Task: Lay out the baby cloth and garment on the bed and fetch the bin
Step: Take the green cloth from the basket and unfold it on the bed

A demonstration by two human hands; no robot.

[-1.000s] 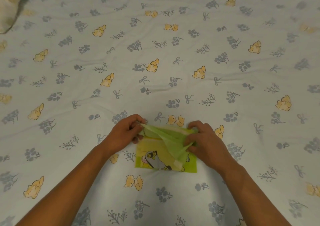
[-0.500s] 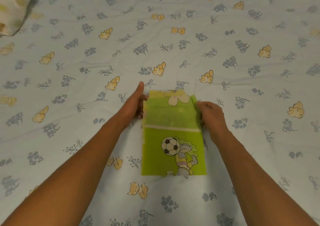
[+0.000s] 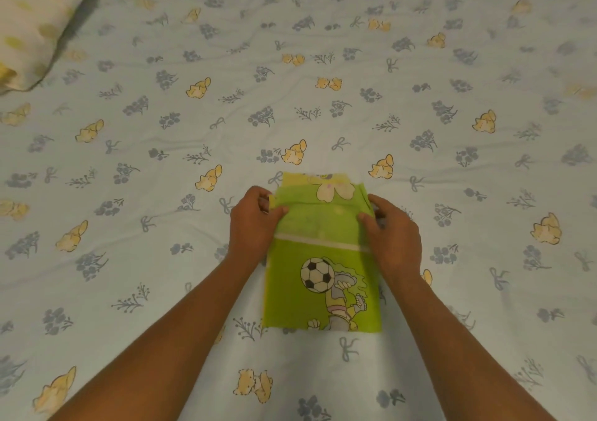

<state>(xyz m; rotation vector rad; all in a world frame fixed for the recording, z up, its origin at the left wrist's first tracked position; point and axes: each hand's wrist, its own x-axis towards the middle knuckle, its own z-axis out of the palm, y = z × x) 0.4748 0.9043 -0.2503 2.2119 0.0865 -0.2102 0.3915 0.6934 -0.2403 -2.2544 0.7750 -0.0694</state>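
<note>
cloth: green baby cloth (image 3: 323, 259) is lying flat on the bed sheet (image 3: 161, 162), partly folded, in the near-middle of the bed; football and cartoon figure print on the near half, white flower on the far edge, thin white stripe running across the middle
left hand: left hand (image 3: 250, 226) is pinching the cloth's far-left edge, thumb on top, fingers curling round the fabric
right hand: right hand (image 3: 392, 236) is gripping the cloth's far-right edge the same way, thumb lying on the cloth
arms: both forearms are reaching in from the near side of the cloth, one along each side
surface: sheet is pale blue with yellow bears, blue flowers and bows, slightly creasing around the cloth
pillow: spotted cream pillow (image 3: 29, 26) is sitting far left of the cloth, well apart
writing: none readable on the cloth or sheet
</note>
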